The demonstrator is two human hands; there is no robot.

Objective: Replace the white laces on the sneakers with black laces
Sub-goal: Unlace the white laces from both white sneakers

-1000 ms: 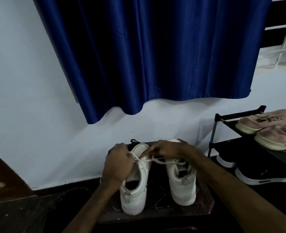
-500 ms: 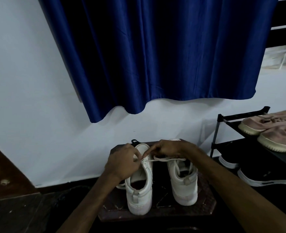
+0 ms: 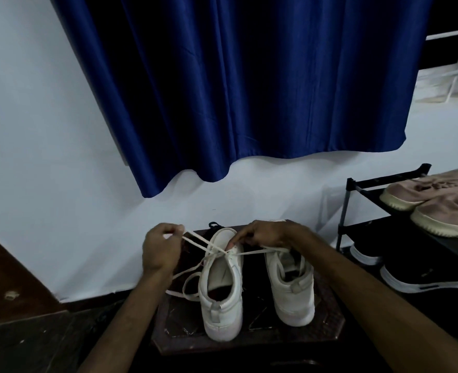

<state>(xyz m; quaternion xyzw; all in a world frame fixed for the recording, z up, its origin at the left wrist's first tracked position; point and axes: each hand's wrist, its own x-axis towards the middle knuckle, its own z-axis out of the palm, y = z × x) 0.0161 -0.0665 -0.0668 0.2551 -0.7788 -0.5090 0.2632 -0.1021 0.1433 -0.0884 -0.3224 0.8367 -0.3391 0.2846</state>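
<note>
Leftward, the left hand point(image 3: 160, 249) has drawn away from the left sneaker point(image 3: 222, 286). The white lace point(image 3: 195, 241) that was bunched under both hands now runs out taut from the eyelets. This grip is tight, with thumb and curled fingers pinching the lace. The right hand point(image 3: 265, 234) sits over the sneaker's toe end, its fingertips point(image 3: 231, 244) narrowed to a pinch where the lace crosses on the tongue. Another strand trails from there across the right sneaker point(image 3: 292, 286), which stands just beside the left one. Loose loops hang off the left sneaker's left side onto the dark surface point(image 3: 332, 319) that bears both shoes.

The step looks like unthreading the upper eyelets. To do it well, steady the sneaker with the right hand, pull one strand at a time in line with its eyelet, and feed slack so the crossing does not jam. No black lace shows clearly. A small dark loop point(image 3: 213, 225) behind the sneaker's toe is too dim to name.
</note>
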